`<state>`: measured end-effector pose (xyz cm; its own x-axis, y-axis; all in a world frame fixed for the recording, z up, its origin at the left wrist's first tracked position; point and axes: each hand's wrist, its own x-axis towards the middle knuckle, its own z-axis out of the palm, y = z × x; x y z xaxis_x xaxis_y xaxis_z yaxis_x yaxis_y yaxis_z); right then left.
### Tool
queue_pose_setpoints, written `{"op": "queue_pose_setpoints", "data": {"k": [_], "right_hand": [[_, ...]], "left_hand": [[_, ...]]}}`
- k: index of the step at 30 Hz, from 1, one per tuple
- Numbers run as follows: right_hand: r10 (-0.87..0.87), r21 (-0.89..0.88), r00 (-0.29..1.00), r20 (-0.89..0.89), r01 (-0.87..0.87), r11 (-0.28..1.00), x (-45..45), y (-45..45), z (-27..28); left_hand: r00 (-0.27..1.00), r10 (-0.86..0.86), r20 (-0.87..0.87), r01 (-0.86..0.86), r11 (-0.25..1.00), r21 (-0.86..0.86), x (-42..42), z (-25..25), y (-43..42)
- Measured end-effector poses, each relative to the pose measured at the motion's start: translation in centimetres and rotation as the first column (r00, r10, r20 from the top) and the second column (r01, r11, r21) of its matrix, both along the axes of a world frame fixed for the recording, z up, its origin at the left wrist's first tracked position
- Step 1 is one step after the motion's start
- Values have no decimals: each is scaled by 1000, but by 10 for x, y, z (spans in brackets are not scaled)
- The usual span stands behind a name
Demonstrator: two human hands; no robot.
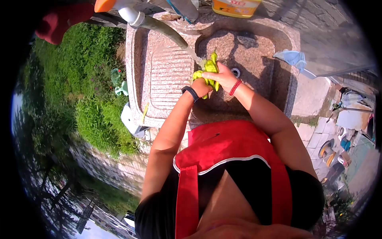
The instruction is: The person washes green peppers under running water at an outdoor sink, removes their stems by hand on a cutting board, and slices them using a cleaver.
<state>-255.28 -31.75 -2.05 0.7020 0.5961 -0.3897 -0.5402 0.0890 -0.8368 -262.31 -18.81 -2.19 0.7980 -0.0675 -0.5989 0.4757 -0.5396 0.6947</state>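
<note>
Several yellow-green peppers (211, 67) are bunched between my two hands over the stone sink (254, 59). My left hand (202, 87), with a black band at the wrist, is wrapped round their lower left side. On the right, my right hand (226, 78), with a red bracelet at the wrist, grips them with the thumb lying across. Water runs from the end of a grey-green hose (165, 32) onto the peppers. The drain (235, 72) shows just right of my right hand.
A ribbed stone washboard (171, 75) lies left of the basin. A yellow piece (145, 112) rests on its left edge. Behind the sink stands an orange-yellow container (236, 7). A pale blue plastic item (292, 58) sits on the right rim. Plants (99, 119) grow at the left.
</note>
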Motion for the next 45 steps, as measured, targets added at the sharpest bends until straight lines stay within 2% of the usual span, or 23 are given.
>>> {"op": "queue_pose_setpoints", "data": {"k": [2, 5, 6, 7, 8, 9, 11, 13, 15, 18, 19, 22, 25, 29, 30, 32, 34, 36, 37, 38, 39, 41, 45], "right_hand": [[-13, -76, 997, 80, 19, 997, -7, 7, 9], [9, 40, 948, -318, 4, 999, 5, -2, -16], [-31, 103, 930, -366, 73, 992, 6, -4, -16], [-52, 94, 921, -386, 95, 991, 9, -6, -16], [-39, 103, 933, -357, 81, 991, 10, -4, -16], [-28, 113, 945, -325, 68, 991, 12, -4, -16], [48, -102, 984, -172, -66, 993, 11, 7, -18], [202, -427, 961, 189, -105, 898, 12, 15, 0], [399, -451, 843, 361, -217, 866, 14, 14, -15], [502, -538, 559, 660, -114, 835, 9, 9, -13], [585, -574, 578, 569, -229, 786, 11, 10, -5], [737, -606, 604, 303, -475, 638, 15, 13, 29], [709, -738, 481, 515, -172, 653, -1, 12, 34], [633, -669, 270, 726, 61, 741, -18, 1, 21], [516, -547, 206, 831, 138, 826, -15, 2, 25], [404, -445, 411, 817, 5, 896, 1, 0, 25], [225, -338, 705, 673, 22, 941, 10, 3, 19], [180, -473, 909, 377, 21, 881, 22, 7, 14], [101, -466, 960, 261, 34, 884, 27, 11, 13], [209, -562, 924, 319, 7, 827, 33, 13, -25], [301, -642, 928, 221, -94, 761, 37, 15, -16], [100, -491, 995, -7, -91, 867, 30, 23, -24], [-36, -245, 991, -129, 3, 969, 26, 26, -21]], "left_hand": [[963, -182, 201, 155, 978, 143, -2, -33, 0], [998, -50, -26, 56, 963, 264, 12, 16, -17], [999, -25, -34, 31, 982, 187, 14, 23, -16], [997, 63, 55, -46, 965, -259, 15, 32, -9], [948, 287, -135, -312, 759, -572, 13, 27, -10], [833, 404, -379, -533, 399, -746, 11, 19, -11], [845, 385, -371, -510, 371, -776, 14, 6, -5], [815, 472, -337, -530, 371, -762, 15, 6, -5], [728, 502, -467, -654, 307, -691, 13, -1, 8], [746, 600, -288, -562, 336, -755, 10, -13, 7], [736, 638, -225, -545, 363, -756, 10, -16, 5], [573, 770, -280, -582, 142, -800, 12, -18, 1], [453, 817, -357, -576, -37, -817, 14, -21, 1], [379, 793, -477, -642, -146, -753, 14, -22, 4], [366, 767, -527, -646, -198, -737, 15, -16, 3], [340, 735, -587, -663, -256, -704, 14, -19, 6], [435, 792, -427, -647, -54, -760, 10, -19, 11], [515, 789, -334, -615, 69, -785, 10, 1, 9], [528, 771, -356, -634, 79, -769, 9, -3, 10], [538, 753, -378, -653, 89, -752, 6, -10, 14], [547, 735, -401, -673, 100, -733, 6, -6, 14], [621, 685, -381, -620, 132, -773, 7, 4, 12], [652, 668, -360, -622, 199, -758, 0, -4, 18]]}}
